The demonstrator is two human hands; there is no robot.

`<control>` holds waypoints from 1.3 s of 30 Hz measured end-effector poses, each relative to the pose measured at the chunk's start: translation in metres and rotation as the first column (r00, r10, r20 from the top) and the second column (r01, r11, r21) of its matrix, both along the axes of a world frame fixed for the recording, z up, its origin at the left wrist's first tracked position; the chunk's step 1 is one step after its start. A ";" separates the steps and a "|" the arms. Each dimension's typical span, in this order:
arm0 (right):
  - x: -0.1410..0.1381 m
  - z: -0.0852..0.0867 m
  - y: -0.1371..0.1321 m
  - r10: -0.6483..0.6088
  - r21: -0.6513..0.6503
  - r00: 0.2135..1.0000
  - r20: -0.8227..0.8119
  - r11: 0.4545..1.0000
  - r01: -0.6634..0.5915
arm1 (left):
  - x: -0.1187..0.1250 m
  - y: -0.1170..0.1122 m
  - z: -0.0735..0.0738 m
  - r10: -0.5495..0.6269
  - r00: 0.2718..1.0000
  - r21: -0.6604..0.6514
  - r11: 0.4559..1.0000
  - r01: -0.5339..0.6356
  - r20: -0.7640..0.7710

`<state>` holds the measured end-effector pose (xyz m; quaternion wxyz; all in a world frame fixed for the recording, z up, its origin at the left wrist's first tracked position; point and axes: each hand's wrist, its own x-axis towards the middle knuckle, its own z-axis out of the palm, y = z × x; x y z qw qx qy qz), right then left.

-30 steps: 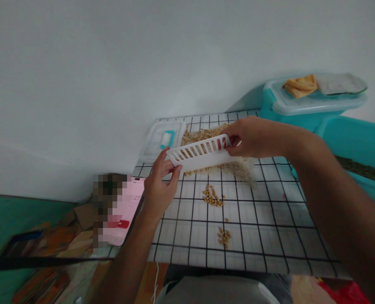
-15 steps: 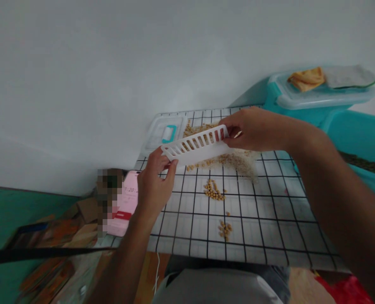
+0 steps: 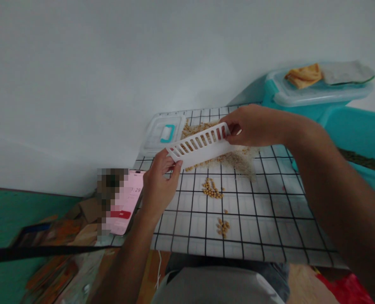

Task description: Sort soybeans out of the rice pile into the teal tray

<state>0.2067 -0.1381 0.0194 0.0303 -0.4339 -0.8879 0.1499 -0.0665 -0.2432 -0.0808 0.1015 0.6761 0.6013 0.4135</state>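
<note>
Between my two hands is a white slotted plastic basket (image 3: pixel 203 154), tilted so that its row of slots shows. My left hand (image 3: pixel 163 173) grips its left end, thumb on the near side. The other end is pinched by my right hand (image 3: pixel 242 126), whose fingertips are partly hidden behind the plastic. Behind and under the basket lie yellow soybeans (image 3: pixel 212 189), with more in two small groups nearer me. A heap of fine pale grain (image 3: pixel 238 164) spreads out to the right of the basket's near edge.
A clear lid with a turquoise handle (image 3: pixel 167 133) lies at the back left of the checked tabletop (image 3: pixel 253 230). A pink-screened phone (image 3: pixel 124 211) rests by my left forearm. On the right stand a lidded turquoise box (image 3: pixel 301 99) with cloths on top and an open turquoise bin (image 3: pixel 358 126).
My left hand and the basket's left end have shifted slightly right. My right hand keeps its hold almost in place. The view has moved a little.
</note>
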 end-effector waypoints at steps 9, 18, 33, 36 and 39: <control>0.003 0.004 -0.004 0.045 0.048 0.998 -0.039 0.998 -0.043 | 0.006 -0.010 0.003 0.017 1.000 0.009 1.000 -0.017 -0.007; 0.005 0.006 -0.004 0.057 0.052 0.998 -0.028 0.997 -0.056 | 0.011 -0.015 0.002 0.010 1.000 0.013 1.000 -0.010 0.004; 0.003 0.003 -0.004 0.056 0.106 0.997 -0.053 0.993 -0.050 | 0.010 -0.005 -0.004 0.055 0.998 0.050 0.997 -0.056 0.003; 0.003 0.002 -0.002 0.024 0.092 0.999 -0.037 0.996 -0.021 | 0.012 -0.007 -0.004 0.061 0.998 0.058 0.996 -0.061 -0.009; 0.005 0.001 -0.001 0.044 0.087 0.998 -0.035 0.995 -0.041 | 0.013 -0.009 -0.005 0.074 0.997 0.072 0.995 -0.071 -0.029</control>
